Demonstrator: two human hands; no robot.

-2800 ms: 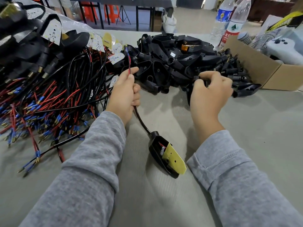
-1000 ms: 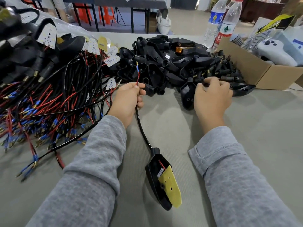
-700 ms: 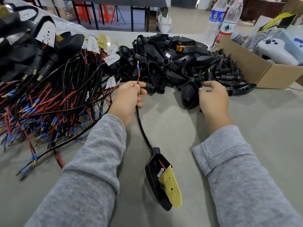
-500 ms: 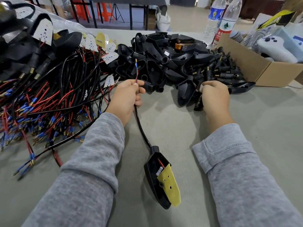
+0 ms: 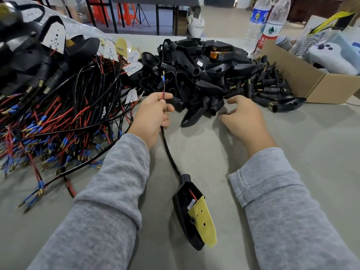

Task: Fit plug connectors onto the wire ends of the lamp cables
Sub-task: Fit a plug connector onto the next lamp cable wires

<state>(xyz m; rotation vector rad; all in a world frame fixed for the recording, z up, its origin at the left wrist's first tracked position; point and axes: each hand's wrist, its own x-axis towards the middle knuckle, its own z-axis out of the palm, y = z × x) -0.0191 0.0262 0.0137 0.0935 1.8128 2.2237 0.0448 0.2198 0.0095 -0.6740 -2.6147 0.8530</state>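
My left hand (image 5: 153,115) grips a black lamp cable (image 5: 169,152) just below its red and blue wire ends (image 5: 163,80), which stick upward. The cable runs down to a black lamp housing (image 5: 187,217) with a yellow board, lying on the table between my forearms. My right hand (image 5: 245,119) sits at the near edge of a heap of black plug connectors (image 5: 268,88). Its thumb and curled fingers pinch a small black plug connector (image 5: 224,113), which is mostly hidden.
A tangle of black cables with red and blue wire ends (image 5: 58,117) fills the left side. Black lamp housings (image 5: 194,75) are piled in the middle. A cardboard box (image 5: 303,78) and two water bottles (image 5: 270,26) stand at the right rear.
My right hand has drawn back from the connector heap toward me and to the left, with its fingers curled in. My left hand still holds the cable upright in the same place.
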